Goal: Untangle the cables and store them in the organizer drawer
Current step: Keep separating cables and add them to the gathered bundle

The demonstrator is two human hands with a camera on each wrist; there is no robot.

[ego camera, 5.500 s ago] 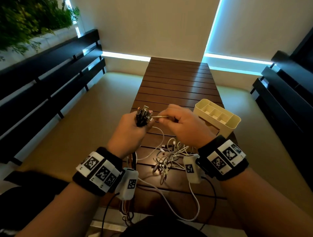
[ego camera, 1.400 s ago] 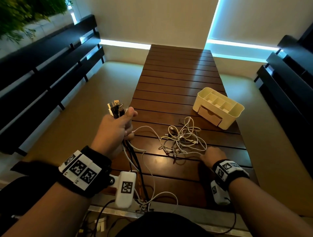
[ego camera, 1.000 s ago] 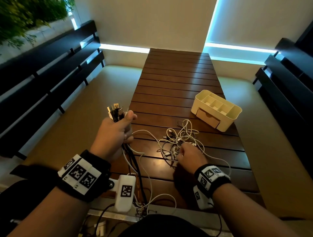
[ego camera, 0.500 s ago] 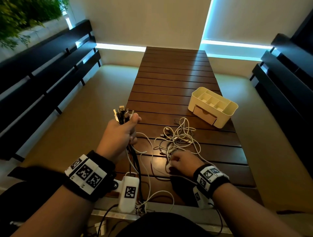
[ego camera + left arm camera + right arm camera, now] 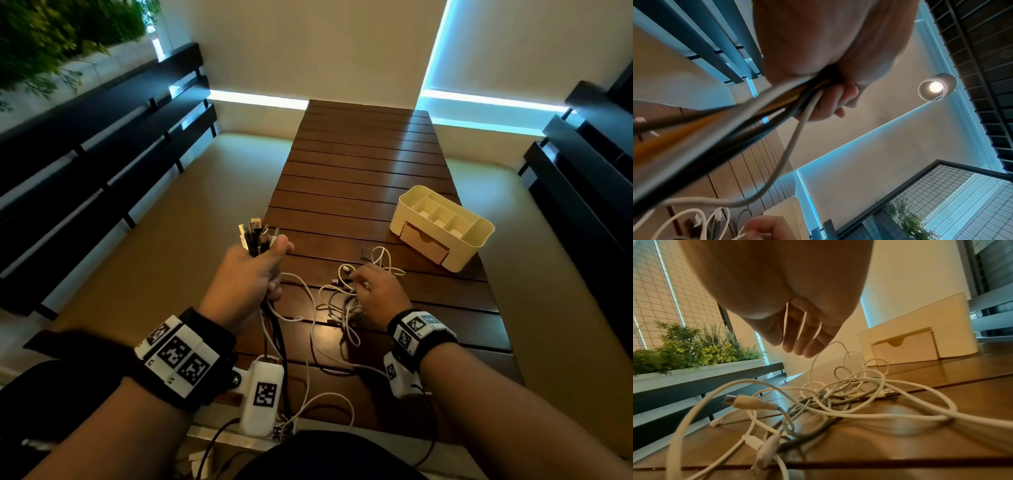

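Note:
My left hand (image 5: 251,274) is raised beside the table's left edge and grips a bundle of cables, whose plugs (image 5: 255,234) stick up above my fist. In the left wrist view my fingers (image 5: 830,97) curl round the dark and white cords (image 5: 764,112), which hang down toward my lap. A tangle of white cables (image 5: 342,305) lies on the wooden table (image 5: 359,171). My right hand (image 5: 375,291) is low over the tangle with straight fingers (image 5: 799,344), and a white loop (image 5: 840,347) rises beside the fingertips. The cream organizer (image 5: 442,226) stands at the right with its drawer (image 5: 424,244) closed.
Black slatted benches (image 5: 102,154) run along the left, and more dark benches (image 5: 582,178) along the right. A planter with greenery (image 5: 694,350) sits on the left ledge. The far half of the slatted table holds nothing, and loose cable loops (image 5: 325,401) lie near its front edge.
My right hand has moved forward over the tangle, toward the organizer side. The left hand keeps the same grip on the bundle and has barely moved.

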